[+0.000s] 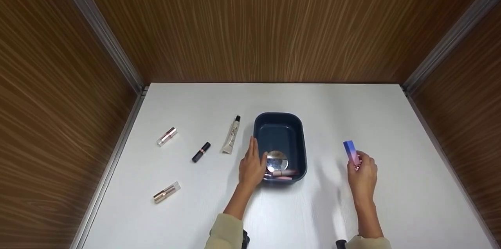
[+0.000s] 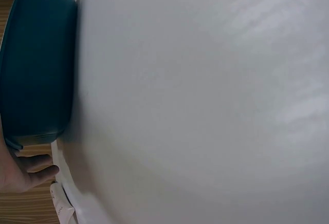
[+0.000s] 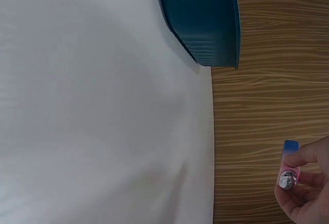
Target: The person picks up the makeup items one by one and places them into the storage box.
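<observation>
Right hand (image 1: 363, 172) is pinching a blue-pink tube (image 1: 352, 152), well right of the bin (image 1: 303, 147); left hand (image 1: 251, 166) is resting against the bin's left side, fingers straight. Probably a loading step; next move likely calls for reaching left, pinch firm.

Table (image 1: 332, 104) seen from head and both wrists
From the head, it is viewed forward and down, from above; from each wrist, low, near and sideways. The bin (image 1: 278, 135) is shared by both wrist frames: upper left in the left, top, right of centre, in the right.
</observation>
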